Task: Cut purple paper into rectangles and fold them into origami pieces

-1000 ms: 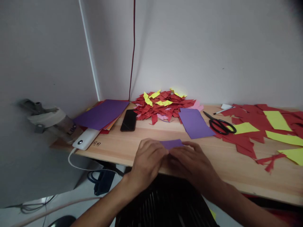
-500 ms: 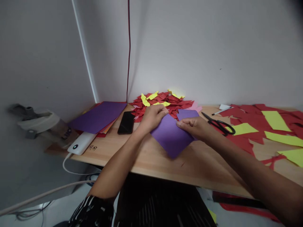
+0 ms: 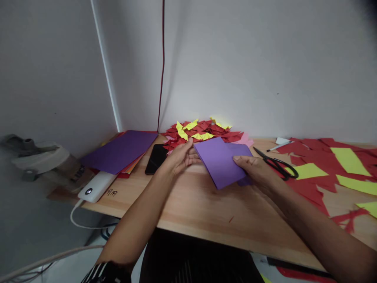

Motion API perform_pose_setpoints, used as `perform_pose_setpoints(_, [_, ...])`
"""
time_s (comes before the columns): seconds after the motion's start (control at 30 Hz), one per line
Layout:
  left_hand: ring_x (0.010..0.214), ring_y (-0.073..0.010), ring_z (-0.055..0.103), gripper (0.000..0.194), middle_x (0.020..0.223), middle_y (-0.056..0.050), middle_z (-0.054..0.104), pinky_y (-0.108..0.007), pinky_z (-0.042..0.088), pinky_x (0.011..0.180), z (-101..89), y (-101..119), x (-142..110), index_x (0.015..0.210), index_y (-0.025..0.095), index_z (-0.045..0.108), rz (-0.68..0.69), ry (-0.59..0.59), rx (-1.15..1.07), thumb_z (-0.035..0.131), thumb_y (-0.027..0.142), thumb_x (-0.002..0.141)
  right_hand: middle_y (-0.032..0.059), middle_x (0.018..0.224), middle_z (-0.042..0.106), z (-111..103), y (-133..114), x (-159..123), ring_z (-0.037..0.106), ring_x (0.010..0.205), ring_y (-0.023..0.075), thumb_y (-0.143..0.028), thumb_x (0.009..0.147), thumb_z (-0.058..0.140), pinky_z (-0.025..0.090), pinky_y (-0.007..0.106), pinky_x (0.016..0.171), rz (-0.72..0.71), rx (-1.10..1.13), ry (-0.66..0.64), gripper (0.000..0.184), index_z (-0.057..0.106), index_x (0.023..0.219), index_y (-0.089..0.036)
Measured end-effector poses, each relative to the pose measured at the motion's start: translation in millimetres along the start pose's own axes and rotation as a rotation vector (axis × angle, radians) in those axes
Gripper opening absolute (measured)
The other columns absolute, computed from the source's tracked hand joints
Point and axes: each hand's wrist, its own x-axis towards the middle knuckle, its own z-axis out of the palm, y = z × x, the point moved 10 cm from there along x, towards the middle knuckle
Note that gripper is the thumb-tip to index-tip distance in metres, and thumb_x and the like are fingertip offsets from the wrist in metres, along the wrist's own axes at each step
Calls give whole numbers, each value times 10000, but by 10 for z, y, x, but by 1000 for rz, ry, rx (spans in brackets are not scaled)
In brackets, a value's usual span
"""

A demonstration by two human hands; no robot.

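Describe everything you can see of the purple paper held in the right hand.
The purple paper is plain, matte and roughly rectangular, apparently folded double: layered edges show along its left side. The right hand pinches its right side, thumb on top. It slants above the wooden table, one corner towards the person, overlapping another purple sheet in view. The open left hand is by its left edge; contact is unclear.
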Motion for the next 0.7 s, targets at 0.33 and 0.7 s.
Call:
perform_pose_setpoints(0.33, [828,-218,714,586,935,-115,717,-366,548,769,335,-136,-37,1289,116,467,134,-104,128,709,285,783,-20,514,498,-224,7,28,377,443,102,-596,705,614,294,248,438,23,58,183,422,533,619,-190])
perform_pose_setpoints(0.7, [600,-116,618,302,701,55,593,-297,539,629,337,-131,-55,961,215,356,249,17,182,600,223,784,-25,495,519,-258,17,8,403,431,99,-498,744,622,302,236,430,22,77,258,348,590,656,-163])
